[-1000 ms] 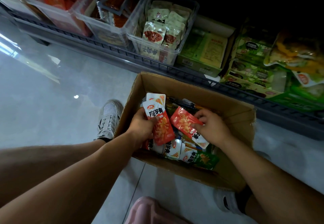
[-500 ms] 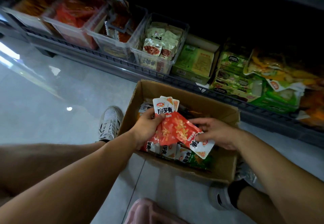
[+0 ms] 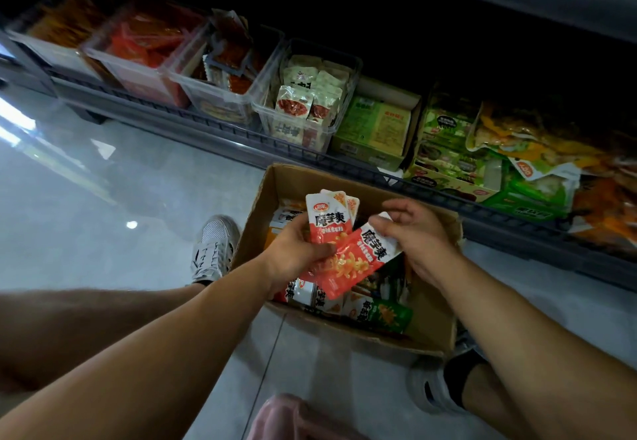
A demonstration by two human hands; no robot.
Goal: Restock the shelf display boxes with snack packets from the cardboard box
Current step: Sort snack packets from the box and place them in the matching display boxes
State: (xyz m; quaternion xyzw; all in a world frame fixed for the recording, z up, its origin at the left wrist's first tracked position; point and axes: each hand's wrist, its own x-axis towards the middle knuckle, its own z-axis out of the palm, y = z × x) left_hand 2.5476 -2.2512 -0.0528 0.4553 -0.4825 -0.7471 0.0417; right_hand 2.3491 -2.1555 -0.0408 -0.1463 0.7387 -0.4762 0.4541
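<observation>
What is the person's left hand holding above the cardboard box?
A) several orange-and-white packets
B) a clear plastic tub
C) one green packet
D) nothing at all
A: the left hand grips a fan of orange-and-white packets over the open cardboard box.

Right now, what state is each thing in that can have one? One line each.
cardboard box, open-topped, loose packets inside.
left hand, grips upright orange packets.
right hand, pinches tilted packet by its white end.
clear bin, open, partly filled with white packets.
green carton, open; contents not visible.
</observation>
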